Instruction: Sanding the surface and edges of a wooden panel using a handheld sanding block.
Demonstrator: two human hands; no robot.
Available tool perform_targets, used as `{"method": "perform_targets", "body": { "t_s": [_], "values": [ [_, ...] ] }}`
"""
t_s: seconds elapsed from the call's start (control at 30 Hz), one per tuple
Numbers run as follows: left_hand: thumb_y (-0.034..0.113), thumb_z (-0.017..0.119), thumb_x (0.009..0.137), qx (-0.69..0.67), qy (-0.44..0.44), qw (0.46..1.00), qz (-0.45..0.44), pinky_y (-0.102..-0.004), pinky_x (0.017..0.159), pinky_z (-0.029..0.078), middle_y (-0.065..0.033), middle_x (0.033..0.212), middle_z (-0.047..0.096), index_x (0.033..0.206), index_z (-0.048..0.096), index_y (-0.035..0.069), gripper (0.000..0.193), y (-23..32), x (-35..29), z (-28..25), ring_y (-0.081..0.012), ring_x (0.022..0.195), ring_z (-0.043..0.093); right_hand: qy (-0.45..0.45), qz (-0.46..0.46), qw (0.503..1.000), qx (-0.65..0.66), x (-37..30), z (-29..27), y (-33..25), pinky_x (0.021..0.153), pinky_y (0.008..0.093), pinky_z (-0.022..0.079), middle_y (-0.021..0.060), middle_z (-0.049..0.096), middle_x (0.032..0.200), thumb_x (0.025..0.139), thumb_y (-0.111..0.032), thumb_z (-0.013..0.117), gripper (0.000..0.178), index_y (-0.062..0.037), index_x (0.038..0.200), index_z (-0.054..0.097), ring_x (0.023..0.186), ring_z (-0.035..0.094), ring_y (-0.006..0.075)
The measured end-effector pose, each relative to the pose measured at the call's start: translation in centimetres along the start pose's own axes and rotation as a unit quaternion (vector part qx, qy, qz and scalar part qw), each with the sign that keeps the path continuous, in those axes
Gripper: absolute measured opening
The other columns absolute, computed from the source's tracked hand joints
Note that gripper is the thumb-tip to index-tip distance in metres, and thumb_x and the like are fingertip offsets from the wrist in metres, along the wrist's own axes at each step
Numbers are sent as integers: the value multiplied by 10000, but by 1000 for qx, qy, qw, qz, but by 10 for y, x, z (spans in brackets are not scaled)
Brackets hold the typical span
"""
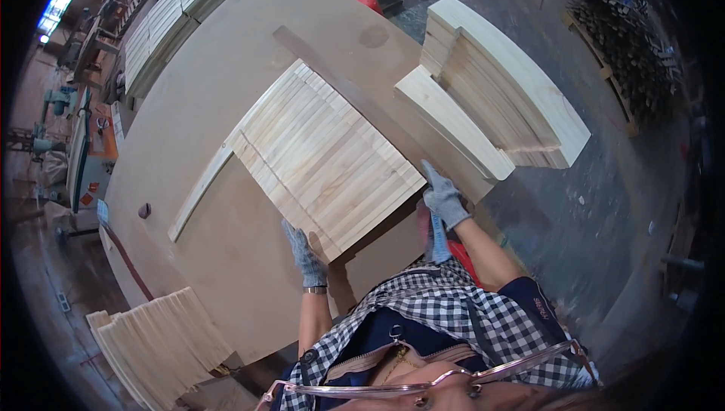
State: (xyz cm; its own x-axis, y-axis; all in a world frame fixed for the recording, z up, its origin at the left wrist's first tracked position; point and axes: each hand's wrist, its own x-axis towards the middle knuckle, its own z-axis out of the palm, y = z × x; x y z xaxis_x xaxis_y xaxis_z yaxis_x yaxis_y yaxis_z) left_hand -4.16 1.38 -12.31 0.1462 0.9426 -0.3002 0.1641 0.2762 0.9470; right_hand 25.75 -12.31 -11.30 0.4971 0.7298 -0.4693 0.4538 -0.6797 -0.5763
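A tight row of pale curved wooden slats (328,162) lies on the table in front of me, edges up, with a pencil-like line across it near its left end. At its near left corner, my left hand (305,255) in a grey knit glove rests with fingers stretched along the slat ends. My right hand (444,198), gloved too, is at the near right corner with its fingers extended beside the slat ends. Both hands are open, palms turned toward the row. One slat (200,193) sticks out past the row's far left side.
The large brown table (174,275) bears a taller stack of curved wooden pieces (491,86) at right. More slats (162,343) stand at the near left edge. Bundled boards (177,22) are beyond the far left edge. A pallet of dark sticks (623,41) sits on the floor.
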Motion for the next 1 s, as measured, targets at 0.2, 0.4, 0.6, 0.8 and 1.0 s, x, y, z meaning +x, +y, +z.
{"method": "perform_targets", "body": {
  "t_s": [0.2, 0.4, 0.6, 0.8, 1.0],
  "values": [
    [232, 454, 894, -154, 13, 988, -28, -323, 1076, 104, -53, 1465, 91, 1383, 125, 9, 631, 13, -2, 18, -188, 1330, 124, 105, -3, 985, 140, -36, -1, 14, 871, 378, 431, 208, 512, 1173, 731, -191, 640, 671, -35, 1306, 331, 1048, 531, 316],
    [270, 491, 871, 85, 6, 993, 84, -383, 1072, 133, -130, 1452, 116, 1377, 143, 0, 671, -48, 30, -3, -232, 1328, 150, 29, -19, 914, 404, -42, -28, -21, 830, 268, 445, 46, 563, 1024, 750, -45, 619, 432, -26, 1159, 480, 955, 530, 140],
    [440, 598, 756, 471, -127, 806, 337, -454, 1069, 128, -211, 1396, 234, 1345, 262, 11, 802, 49, -27, 59, -371, 1303, 188, 218, -112, 956, 160, -16, -35, -16, 745, 319, 463, 97, 593, 933, 780, -63, 552, 240, -45, 1019, 539, 837, 578, 215],
    [516, 598, 690, 535, -209, 758, 310, -517, 1051, 112, -238, 1376, 256, 1328, 274, -7, 886, 47, -24, 90, -417, 1285, 197, 124, -79, 968, -205, 15, -9, -28, 654, 447, 452, 176, 579, 844, 842, -280, 465, 218, -80, 921, 505, 786, 580, 343],
    [538, 596, 669, 543, -219, 748, 313, -547, 1040, 109, -256, 1367, 255, 1311, 291, -27, 907, 59, -32, 84, -427, 1278, 204, 101, -108, 988, -43, 22, 12, 9, 726, 450, 441, 183, 582, 875, 874, -288, 399, 279, -53, 942, 534, 833, 562, 365]
  ]
}}
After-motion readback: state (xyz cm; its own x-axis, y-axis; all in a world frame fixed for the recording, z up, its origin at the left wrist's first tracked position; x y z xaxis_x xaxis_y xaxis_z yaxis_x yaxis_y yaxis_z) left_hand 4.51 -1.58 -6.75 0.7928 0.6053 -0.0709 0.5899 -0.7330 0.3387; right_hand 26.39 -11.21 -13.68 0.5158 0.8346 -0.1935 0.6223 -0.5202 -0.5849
